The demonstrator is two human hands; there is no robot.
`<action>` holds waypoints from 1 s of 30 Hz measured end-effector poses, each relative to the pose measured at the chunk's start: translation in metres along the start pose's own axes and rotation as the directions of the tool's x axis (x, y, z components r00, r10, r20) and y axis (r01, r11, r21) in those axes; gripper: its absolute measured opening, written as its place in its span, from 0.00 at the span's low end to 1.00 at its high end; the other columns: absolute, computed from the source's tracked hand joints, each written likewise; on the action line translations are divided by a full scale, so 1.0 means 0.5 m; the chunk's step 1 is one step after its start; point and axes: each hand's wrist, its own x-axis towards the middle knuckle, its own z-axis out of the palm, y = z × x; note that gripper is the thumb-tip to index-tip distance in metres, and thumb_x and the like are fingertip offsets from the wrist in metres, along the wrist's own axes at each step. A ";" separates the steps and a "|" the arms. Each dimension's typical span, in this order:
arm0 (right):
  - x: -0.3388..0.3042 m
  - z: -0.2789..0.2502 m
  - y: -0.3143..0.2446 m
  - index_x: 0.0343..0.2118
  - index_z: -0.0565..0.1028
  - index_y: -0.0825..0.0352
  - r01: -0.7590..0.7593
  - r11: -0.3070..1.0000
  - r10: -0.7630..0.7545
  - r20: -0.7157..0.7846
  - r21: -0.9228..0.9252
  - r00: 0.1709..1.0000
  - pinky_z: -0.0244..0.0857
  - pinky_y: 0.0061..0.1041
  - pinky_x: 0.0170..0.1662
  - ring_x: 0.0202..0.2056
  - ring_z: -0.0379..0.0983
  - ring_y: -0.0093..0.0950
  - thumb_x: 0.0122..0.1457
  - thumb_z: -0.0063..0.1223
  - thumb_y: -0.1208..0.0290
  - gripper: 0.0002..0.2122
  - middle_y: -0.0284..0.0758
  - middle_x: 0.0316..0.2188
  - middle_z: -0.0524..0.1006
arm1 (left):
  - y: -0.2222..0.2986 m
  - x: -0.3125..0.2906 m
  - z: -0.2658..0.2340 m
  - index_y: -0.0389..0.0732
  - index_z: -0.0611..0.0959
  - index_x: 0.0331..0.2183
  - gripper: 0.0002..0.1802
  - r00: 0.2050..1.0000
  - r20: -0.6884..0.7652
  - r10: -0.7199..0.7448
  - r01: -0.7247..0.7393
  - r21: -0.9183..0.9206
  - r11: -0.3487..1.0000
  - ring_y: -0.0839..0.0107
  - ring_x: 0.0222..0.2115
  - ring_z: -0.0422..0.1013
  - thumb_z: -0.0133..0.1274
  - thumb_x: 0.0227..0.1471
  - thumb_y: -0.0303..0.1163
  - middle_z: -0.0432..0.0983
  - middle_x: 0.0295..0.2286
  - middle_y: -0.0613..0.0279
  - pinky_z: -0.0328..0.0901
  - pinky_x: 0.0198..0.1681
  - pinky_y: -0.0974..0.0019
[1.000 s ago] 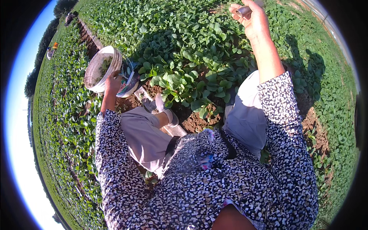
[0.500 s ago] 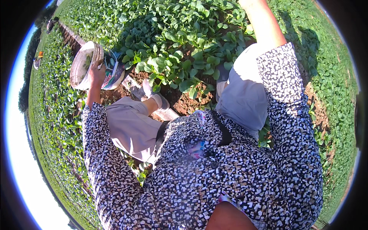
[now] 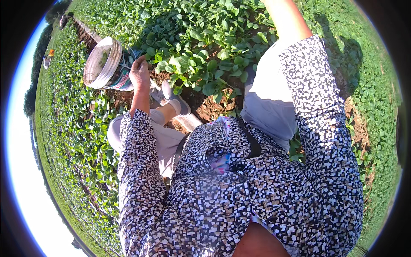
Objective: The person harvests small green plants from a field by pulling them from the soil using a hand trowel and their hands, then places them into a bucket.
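My left hand [image 3: 139, 76] is between a white bucket and the leafy green plants [image 3: 184, 64], close to the leaves. Its fingers are bent and drawn together; whatever they may hold is hidden. Beside it, the bucket [image 3: 114, 64] lies tilted, its mouth facing left, with some green visible inside and a coloured print on its side. A thin pale handle shows by its right side. My right forearm [image 3: 287, 21] reaches past the upper edge over the plants, so the right hand is out of the picture.
My bent legs in light grey trousers [image 3: 269, 94] frame a patch of bare brown soil [image 3: 214, 106]. My shoe [image 3: 183, 106] rests by a pale strip. Rows of low green crops [image 3: 77, 128] spread on both sides. Far off at left, a person in orange headwear [image 3: 51, 52] is in the field.
My left hand has left the bucket's rim and moved right toward the plants. The bucket sits slightly higher and further right in view. My right forearm has shifted slightly up and left.
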 end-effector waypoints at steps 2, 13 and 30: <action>0.008 0.000 0.012 0.22 0.67 0.62 -0.018 0.999 0.019 0.035 -0.027 0.999 0.70 0.29 0.24 0.19 0.70 0.30 0.52 0.52 0.70 0.07 0.33 0.13 0.66 | -0.056 -0.086 0.069 0.35 0.77 0.42 0.12 0.985 -0.028 -0.169 0.160 -0.201 0.966 0.77 0.27 0.73 0.46 0.55 0.25 0.75 0.32 0.64 0.68 0.28 0.75; -0.114 0.028 0.035 0.20 0.66 0.59 -0.037 0.877 0.140 0.182 -0.479 0.973 0.53 0.18 0.19 0.16 0.62 0.20 0.63 0.39 0.57 0.17 0.27 0.14 0.66 | 0.080 -0.171 0.136 0.40 0.75 0.42 0.13 0.968 -0.044 -0.248 0.137 -0.733 0.666 0.64 0.32 0.75 0.43 0.54 0.22 0.73 0.37 0.59 0.72 0.31 0.66; -0.189 0.154 -0.097 0.40 0.73 0.72 0.094 0.938 0.041 0.375 -0.335 0.926 0.68 0.25 0.27 0.25 0.74 0.28 0.61 0.41 0.65 0.15 0.41 0.27 0.77 | -0.005 -0.143 0.160 0.43 0.74 0.42 0.15 0.919 -0.169 -0.355 0.087 -0.793 0.603 0.66 0.27 0.75 0.41 0.54 0.21 0.72 0.35 0.62 0.69 0.24 0.67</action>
